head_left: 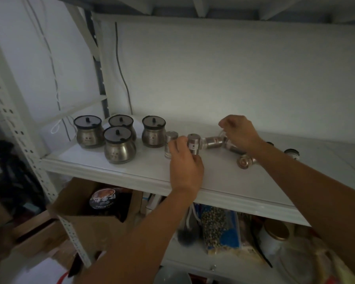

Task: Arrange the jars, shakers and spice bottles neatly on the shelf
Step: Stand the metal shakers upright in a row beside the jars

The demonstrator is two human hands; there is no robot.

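The white shelf (pixel 131 171) is smooth. Four round jars (pixel 119 148) stand close together at its left end. Just right of them one standing shaker (pixel 171 143) waits. The left hand (pixel 186 167) curls its fingers round a second shaker (pixel 194 144) right beside it. If the two bump, one could tip over. Further right, the lying shakers (pixel 213 141) rest on their sides and could roll off the near edge. The right hand (pixel 240 133) is curled above them, and I cannot tell if it holds one.

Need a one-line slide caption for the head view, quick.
Left hand holds a steel shaker upright near four lidded jars; right hand over toppled bottles.
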